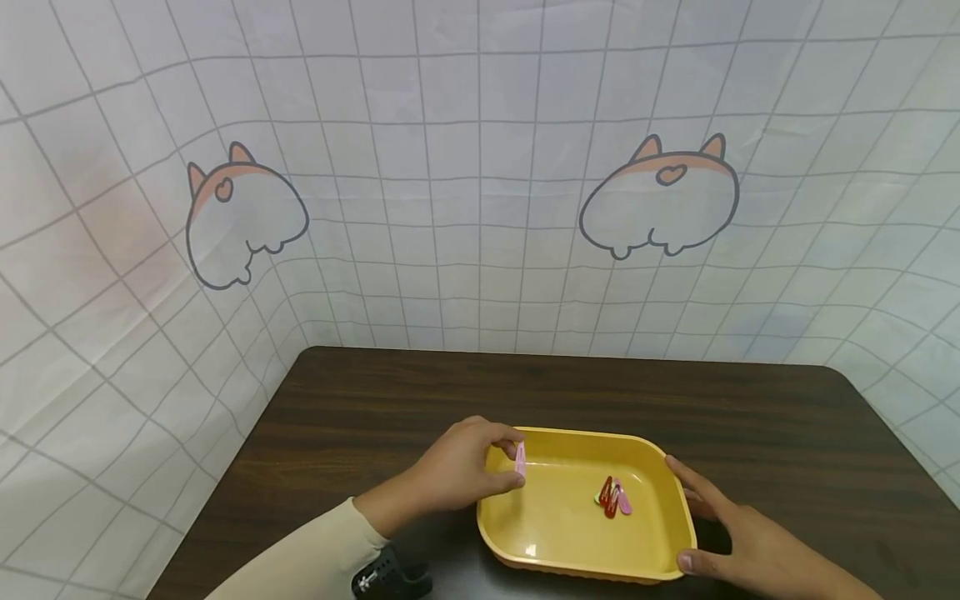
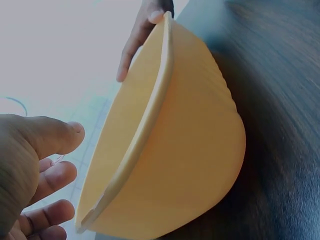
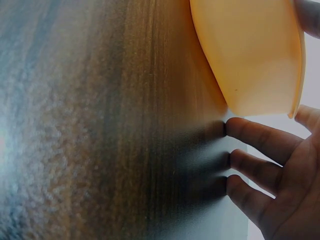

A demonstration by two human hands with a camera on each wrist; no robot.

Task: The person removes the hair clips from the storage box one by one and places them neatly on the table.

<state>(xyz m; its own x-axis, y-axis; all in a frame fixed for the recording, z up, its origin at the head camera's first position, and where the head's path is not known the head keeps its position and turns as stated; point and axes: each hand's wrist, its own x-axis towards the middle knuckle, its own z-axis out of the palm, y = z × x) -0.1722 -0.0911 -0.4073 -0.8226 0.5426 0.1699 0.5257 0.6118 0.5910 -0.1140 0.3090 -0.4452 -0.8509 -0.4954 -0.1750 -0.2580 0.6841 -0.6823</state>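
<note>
Left fingers point(image 1: 504, 433) pinch a partly covered clip point(image 1: 521, 461); straight right fingers point(image 1: 699, 487) touch the basin point(image 1: 558, 517).

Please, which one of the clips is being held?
The pink clip pinched in the left grip, at the left side of the yellow tray. The other clips, red and pink among them, lie bunched together inside the tray.

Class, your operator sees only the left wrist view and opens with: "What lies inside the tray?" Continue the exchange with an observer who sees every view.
Observer: A small group of clips, mostly red and pink, on the floor of the tray.
Operator: Which end are they nearer?
Observer: The end by the right hand.
Operator: What is the small thing in the left hand?
Observer: A pink clip, plain in the head view.
</note>
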